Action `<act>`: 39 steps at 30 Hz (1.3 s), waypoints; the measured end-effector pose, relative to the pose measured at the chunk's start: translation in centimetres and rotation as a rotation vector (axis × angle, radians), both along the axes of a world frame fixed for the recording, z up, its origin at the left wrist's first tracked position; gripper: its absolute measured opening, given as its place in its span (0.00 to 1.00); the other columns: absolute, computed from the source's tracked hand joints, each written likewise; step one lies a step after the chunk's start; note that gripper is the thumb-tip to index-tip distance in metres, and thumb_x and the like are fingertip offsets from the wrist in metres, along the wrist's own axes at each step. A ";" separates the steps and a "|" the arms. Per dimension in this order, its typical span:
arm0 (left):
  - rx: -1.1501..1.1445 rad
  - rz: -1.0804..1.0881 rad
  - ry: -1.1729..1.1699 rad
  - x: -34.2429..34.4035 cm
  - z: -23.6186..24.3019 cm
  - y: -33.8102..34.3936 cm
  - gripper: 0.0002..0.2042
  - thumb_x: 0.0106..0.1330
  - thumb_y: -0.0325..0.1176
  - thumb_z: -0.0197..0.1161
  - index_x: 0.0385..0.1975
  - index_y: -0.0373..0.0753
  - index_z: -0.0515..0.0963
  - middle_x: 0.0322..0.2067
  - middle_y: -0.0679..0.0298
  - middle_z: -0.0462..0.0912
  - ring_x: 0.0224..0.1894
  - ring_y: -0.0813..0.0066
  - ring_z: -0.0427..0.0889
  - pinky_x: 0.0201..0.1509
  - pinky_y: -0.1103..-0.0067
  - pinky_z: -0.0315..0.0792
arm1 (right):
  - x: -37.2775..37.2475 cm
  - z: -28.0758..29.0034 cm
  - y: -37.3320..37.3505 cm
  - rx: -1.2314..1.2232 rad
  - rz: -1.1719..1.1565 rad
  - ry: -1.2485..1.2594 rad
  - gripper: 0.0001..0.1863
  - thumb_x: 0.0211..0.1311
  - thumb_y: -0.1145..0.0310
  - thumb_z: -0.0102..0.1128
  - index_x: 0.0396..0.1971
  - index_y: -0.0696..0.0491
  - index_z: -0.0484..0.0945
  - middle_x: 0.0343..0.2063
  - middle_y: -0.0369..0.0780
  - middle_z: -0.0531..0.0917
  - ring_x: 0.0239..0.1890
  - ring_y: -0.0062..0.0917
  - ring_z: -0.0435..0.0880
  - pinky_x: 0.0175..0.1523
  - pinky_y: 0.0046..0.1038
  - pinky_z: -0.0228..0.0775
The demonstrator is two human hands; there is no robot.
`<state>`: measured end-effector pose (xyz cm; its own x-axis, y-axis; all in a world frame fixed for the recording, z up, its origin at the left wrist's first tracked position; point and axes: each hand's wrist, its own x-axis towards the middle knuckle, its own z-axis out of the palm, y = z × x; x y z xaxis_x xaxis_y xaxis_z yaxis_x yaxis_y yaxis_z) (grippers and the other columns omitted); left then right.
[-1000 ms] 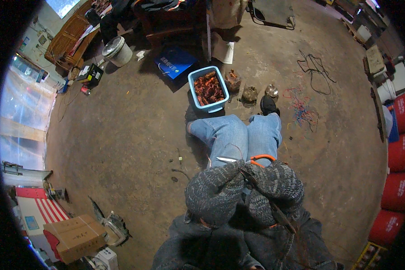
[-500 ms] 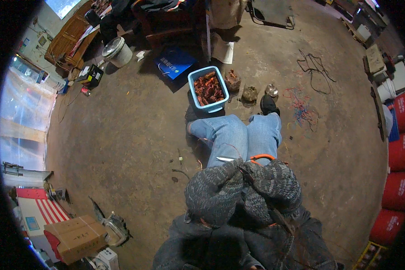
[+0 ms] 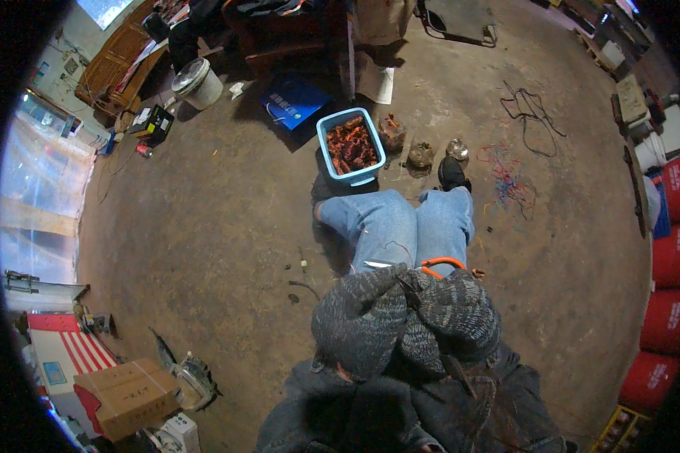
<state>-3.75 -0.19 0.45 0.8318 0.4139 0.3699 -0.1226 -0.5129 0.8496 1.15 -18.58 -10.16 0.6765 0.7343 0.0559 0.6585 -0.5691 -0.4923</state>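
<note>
My left hand (image 3: 359,321), in a grey knitted glove, is closed around something dark (image 3: 408,291) at its fingertips that I cannot make out. Beside it, my right hand (image 3: 453,321), gloved alike, is closed too; what it holds is hidden. A thin dark strip hangs below it. A pointed metal blade (image 3: 378,263) and an orange looped handle (image 3: 442,262) lie on my jeans just beyond both hands, partly covered by the gloves. A fine wire crosses my lap. Past my knees, a light blue tub (image 3: 366,176) holds reddish-brown, copper-coloured scrap (image 3: 351,143).
Three lumpy bundles (image 3: 420,155) sit by the tub, near my black shoe (image 3: 452,174). Coloured wire scraps (image 3: 510,181) and black cable (image 3: 533,113) lie rightward, before red drums (image 3: 669,249). A white bucket (image 3: 196,87), blue bag (image 3: 295,102) and cardboard box (image 3: 136,400) stand leftward.
My right hand has shifted slightly left, toward my left hand. A small brownish bit now shows just right of the orange handle. The thin wires left of my knees show less.
</note>
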 end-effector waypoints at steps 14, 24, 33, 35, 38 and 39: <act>-0.018 -0.024 -0.038 0.5 -0.3 0.3 0.11 0.53 0.24 0.61 0.37 0.32 0.77 0.35 0.53 0.79 0.36 0.61 0.80 0.41 0.71 0.74 | 0.4 2.8 1.0 0.550 0.043 0.257 0.19 0.52 0.73 0.54 0.47 0.52 0.74 0.44 0.38 0.78 0.45 0.28 0.78 0.51 0.31 0.68; -0.289 -0.116 0.113 0.3 0.4 0.8 0.11 0.55 0.25 0.61 0.38 0.32 0.77 0.34 0.54 0.79 0.36 0.64 0.80 0.40 0.74 0.74 | -0.5 0.7 0.2 0.380 -0.085 0.395 0.15 0.52 0.75 0.53 0.43 0.54 0.75 0.44 0.39 0.77 0.45 0.28 0.77 0.51 0.30 0.69; -0.527 -0.154 0.213 0.9 0.9 0.9 0.08 0.57 0.24 0.58 0.36 0.33 0.77 0.33 0.56 0.80 0.36 0.70 0.79 0.40 0.76 0.73 | -0.5 1.4 0.5 0.357 -0.073 0.395 0.16 0.53 0.74 0.53 0.45 0.55 0.73 0.44 0.40 0.77 0.45 0.27 0.77 0.50 0.29 0.69; -0.567 -0.127 0.246 1.0 1.3 0.8 0.08 0.57 0.24 0.57 0.36 0.32 0.77 0.33 0.57 0.80 0.36 0.71 0.79 0.41 0.76 0.73 | -0.5 1.4 0.5 0.355 -0.072 0.399 0.17 0.53 0.74 0.53 0.45 0.56 0.73 0.45 0.40 0.76 0.45 0.27 0.77 0.50 0.29 0.69; -0.526 -0.091 0.312 0.9 1.7 0.7 0.08 0.58 0.25 0.57 0.37 0.32 0.76 0.34 0.57 0.79 0.36 0.71 0.79 0.41 0.76 0.73 | -0.5 1.5 0.7 0.362 -0.068 0.408 0.17 0.54 0.74 0.52 0.46 0.56 0.72 0.45 0.40 0.76 0.46 0.27 0.76 0.50 0.28 0.69; -0.599 -0.095 0.322 0.9 1.7 0.7 0.08 0.59 0.25 0.56 0.37 0.32 0.76 0.34 0.57 0.79 0.36 0.71 0.79 0.41 0.77 0.73 | -0.5 1.6 0.8 0.358 -0.069 0.404 0.17 0.54 0.74 0.52 0.46 0.56 0.72 0.45 0.40 0.76 0.46 0.27 0.76 0.50 0.28 0.69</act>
<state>-2.88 0.53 2.16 0.9049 0.3894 -0.1716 0.1621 0.0573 0.9851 0.70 -17.81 -8.59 0.7418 0.6703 0.0197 0.3438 -0.3549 -0.8694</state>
